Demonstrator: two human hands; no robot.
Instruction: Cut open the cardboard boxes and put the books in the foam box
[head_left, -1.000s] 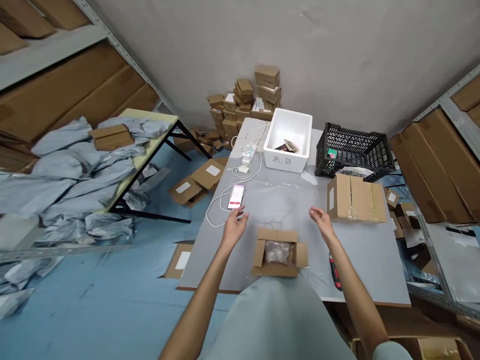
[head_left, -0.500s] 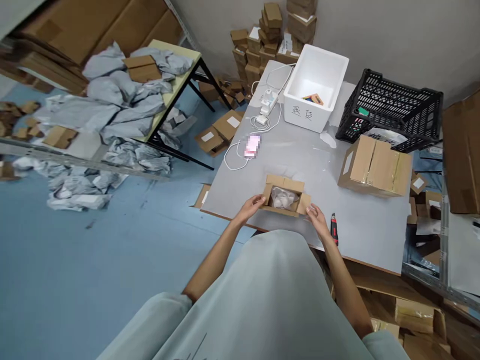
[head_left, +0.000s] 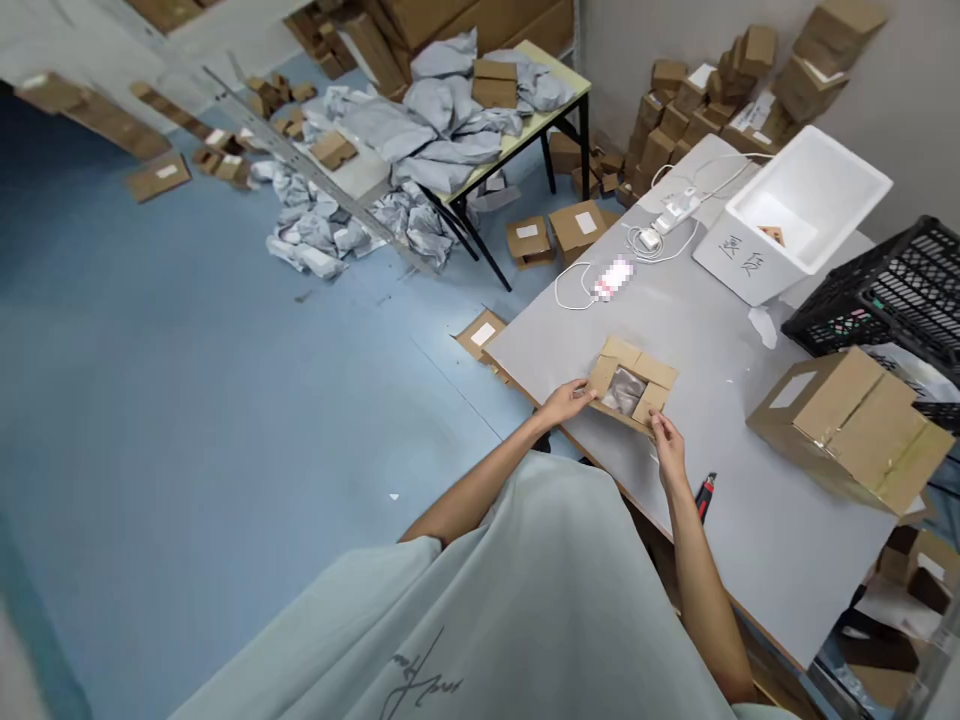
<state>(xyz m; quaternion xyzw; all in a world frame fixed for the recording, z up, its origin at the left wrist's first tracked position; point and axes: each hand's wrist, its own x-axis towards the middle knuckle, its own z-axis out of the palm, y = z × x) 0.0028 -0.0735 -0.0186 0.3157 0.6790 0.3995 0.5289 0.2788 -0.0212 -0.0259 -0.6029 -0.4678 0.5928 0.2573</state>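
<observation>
A small open cardboard box (head_left: 634, 360) sits near the table's front edge, a translucent plastic-wrapped item (head_left: 622, 391) showing inside it. My left hand (head_left: 568, 402) grips the box's left side, thumb and fingers closed at the flap. On the opposite side, my right hand (head_left: 667, 445) pinches the right end near the front corner. The short side flaps lean inward over the opening, while the back flap stands outward. A red and black utility knife (head_left: 705, 496) lies just right of my right hand.
Behind the box lie a phone (head_left: 613, 279) with its cable and a power strip (head_left: 679, 207). A white foam bin (head_left: 750, 262), a black crate (head_left: 892, 300) and a taped carton (head_left: 847, 430) occupy the table's right. Grey parcels (head_left: 450, 105) cover another table at left.
The view has swung left, so the scene appears shifted right. The box's side flaps have been folded inward, covering more of the opening. Both hands stay on the box.
</observation>
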